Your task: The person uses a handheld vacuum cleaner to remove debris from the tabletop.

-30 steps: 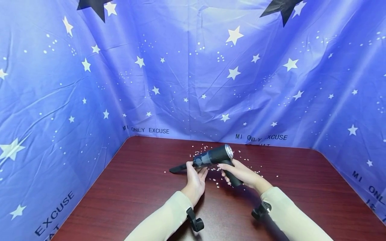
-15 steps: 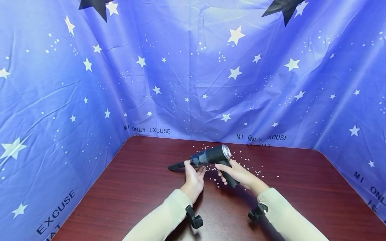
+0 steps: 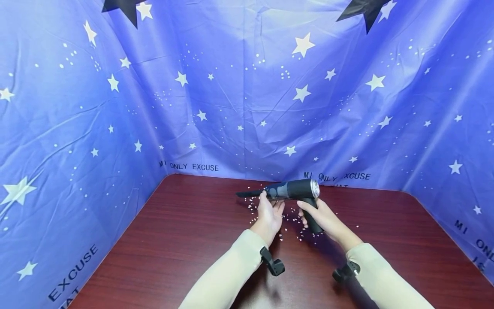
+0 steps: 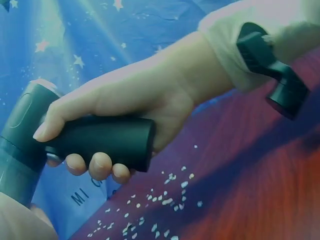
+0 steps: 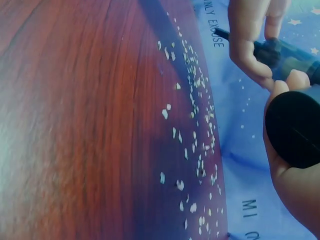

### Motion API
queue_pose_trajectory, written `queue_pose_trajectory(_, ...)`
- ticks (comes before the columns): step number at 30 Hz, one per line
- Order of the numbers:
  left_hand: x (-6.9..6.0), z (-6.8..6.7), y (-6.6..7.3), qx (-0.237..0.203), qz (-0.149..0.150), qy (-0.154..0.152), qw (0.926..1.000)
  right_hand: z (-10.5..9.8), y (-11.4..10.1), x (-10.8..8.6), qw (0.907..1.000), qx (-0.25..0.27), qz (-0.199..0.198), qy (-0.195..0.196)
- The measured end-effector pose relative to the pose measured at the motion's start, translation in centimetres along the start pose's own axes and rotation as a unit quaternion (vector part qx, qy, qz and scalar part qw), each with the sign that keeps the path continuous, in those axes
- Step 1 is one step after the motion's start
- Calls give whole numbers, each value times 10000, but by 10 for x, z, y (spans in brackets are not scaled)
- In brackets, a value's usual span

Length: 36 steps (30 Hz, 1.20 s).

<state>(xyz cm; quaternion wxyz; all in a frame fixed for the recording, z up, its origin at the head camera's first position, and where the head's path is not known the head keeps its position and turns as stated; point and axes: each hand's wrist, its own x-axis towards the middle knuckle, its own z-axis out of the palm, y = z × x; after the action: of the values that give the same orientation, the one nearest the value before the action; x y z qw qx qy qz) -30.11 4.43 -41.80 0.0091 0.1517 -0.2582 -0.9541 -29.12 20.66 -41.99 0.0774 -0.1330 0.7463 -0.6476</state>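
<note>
A black handheld vacuum cleaner (image 3: 296, 189) with a see-through dust cup and a long narrow nozzle (image 3: 247, 194) is held above the table, its nozzle to the left. My right hand (image 3: 326, 218) grips its handle; in the left wrist view the fingers wrap the handle (image 4: 102, 140) and the thumb lies near its top. My left hand (image 3: 269, 216) holds the front of the barrel from below, thumb on the near side. The right wrist view shows the left hand (image 5: 246, 37) around the clear front part. Small white scraps (image 5: 197, 80) lie scattered beneath.
The dark red wooden table (image 3: 166, 240) reaches back to a blue star-print curtain (image 3: 247, 107), which also hangs on both sides. A black camera mount sits on each sleeve, one on the left wrist (image 3: 273, 262) and one on the right (image 3: 345, 272).
First the vacuum cleaner shifted slightly left, then both hands carried it right and a little farther back. Its nozzle now points more level, over the scraps. Both holds stay the same.
</note>
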Motion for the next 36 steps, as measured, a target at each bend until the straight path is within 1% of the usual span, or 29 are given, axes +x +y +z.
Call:
queue_pose_trajectory(3, 6, 10, -9, -127, -87, -84, 9998, -5, 1, -1, 9995, 41, 34, 303)
queue_pose_trajectory(8, 16, 23, -23, -119, -267, -291, 9992, -14, 3, -4, 9973, -1, 65, 732)
queue_pose_trajectory(12, 21, 31, -30, -27, -420, -549, 9976, -22, 4, -7, 9959, -128, 67, 890)
queue_pose_trajectory(15, 24, 34, -34, 179, -549, -624, 9964, -25, 5, -10, 9950, -238, 27, 970)
queue_pose_trajectory(20, 32, 37, -37, 570, -687, -669, 9938, -28, 7, -12, 9948, -330, -38, 961)
queue_pose_trajectory(26, 41, 33, -39, 781, -893, -766, 9900, -27, 11, -13, 9957, -270, 18, 882)
queue_pose_trajectory(31, 41, 29, -41, 1006, -931, -815, 9872, -27, 14, -15, 9973, 5, 95, 732)
queue_pose_trajectory(36, 40, 25, -41, 988, -875, -709, 9887, -25, 16, -16, 9978, 289, 181, 570)
